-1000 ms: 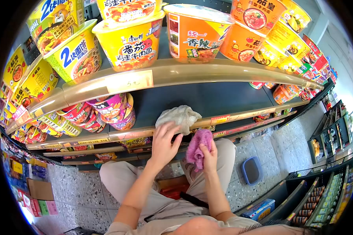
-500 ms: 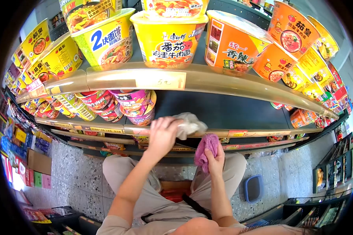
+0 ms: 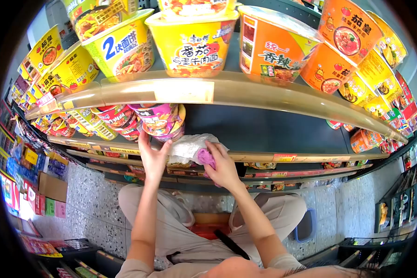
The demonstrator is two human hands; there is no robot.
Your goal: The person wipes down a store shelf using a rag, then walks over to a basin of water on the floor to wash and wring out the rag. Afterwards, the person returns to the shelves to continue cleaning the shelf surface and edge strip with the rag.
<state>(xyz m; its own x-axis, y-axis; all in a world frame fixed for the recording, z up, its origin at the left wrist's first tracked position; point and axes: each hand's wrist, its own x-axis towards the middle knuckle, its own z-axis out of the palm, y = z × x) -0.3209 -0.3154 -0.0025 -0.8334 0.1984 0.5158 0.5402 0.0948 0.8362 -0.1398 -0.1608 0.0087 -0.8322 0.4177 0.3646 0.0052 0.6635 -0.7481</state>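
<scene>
Cloth (image 3: 205, 158), purple and bunched, is clamped in your right hand (image 3: 223, 167), against the white wad (image 3: 192, 144) at the shelf edge (image 3: 257, 157); your left hand (image 3: 154, 157) has thumb and fingers apart by the stacked cups (image 3: 158, 123) (touching or not, you can't tell).

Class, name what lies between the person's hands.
Head view: a white cloth and part of a purple cloth, between left hand and right hand.

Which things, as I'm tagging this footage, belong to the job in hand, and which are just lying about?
Apparently in the job: left hand, right hand, purple cloth, white cloth, dark shelf
Nearby only: blue bin, cardboard box, orange noodle tub
</scene>
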